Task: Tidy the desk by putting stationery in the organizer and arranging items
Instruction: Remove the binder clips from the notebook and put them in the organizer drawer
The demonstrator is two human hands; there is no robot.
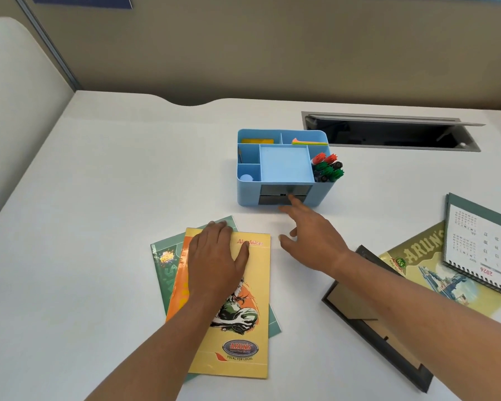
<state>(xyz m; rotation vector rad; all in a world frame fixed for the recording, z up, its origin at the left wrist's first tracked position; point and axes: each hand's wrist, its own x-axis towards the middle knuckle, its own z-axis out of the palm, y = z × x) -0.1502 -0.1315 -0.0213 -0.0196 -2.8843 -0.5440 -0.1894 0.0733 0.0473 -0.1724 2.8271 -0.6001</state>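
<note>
1. Left hand (217, 257): fingers flat and spread, pressing on the yellow notebook (237, 322).
2. Right hand (310, 235): fingers loosely extended, holding nothing, index fingertip at the blue organizer (249, 192) drawer front.

2 hands are seen, the left hand (214, 259) and the right hand (313, 235), both left bare. They are joined by 2 forearms, the left forearm (162, 340) and the right forearm (417, 311), which are shown uncovered from the wrists to the edges of the view. Finer detail, such as the fingernails, is blurred and cannot be made out.
</note>
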